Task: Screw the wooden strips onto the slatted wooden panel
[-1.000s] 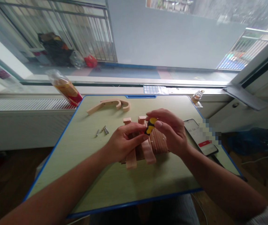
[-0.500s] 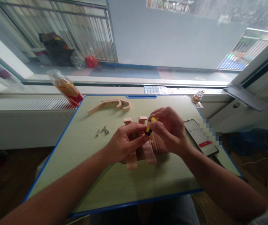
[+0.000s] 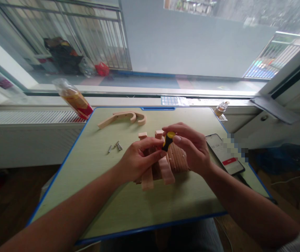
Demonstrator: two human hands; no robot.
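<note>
Left hand (image 3: 136,157) pinches a yellow-black handle (image 3: 169,140) above wooden pieces (image 3: 168,175) central on a tabletop (image 3: 186,196); right hand (image 3: 195,147) curves about its top, grip unclear; room lies before the blue near edge (image 3: 150,228), phone (image 3: 216,146) beside the right wrist

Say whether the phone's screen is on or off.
On: the phone shows a lit screen with faint digits and a red block near its lower end.

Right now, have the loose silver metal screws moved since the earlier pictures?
No. The loose silver metal screws lie at the same spot, judged against the pale green, blue-edged tabletop.
</note>
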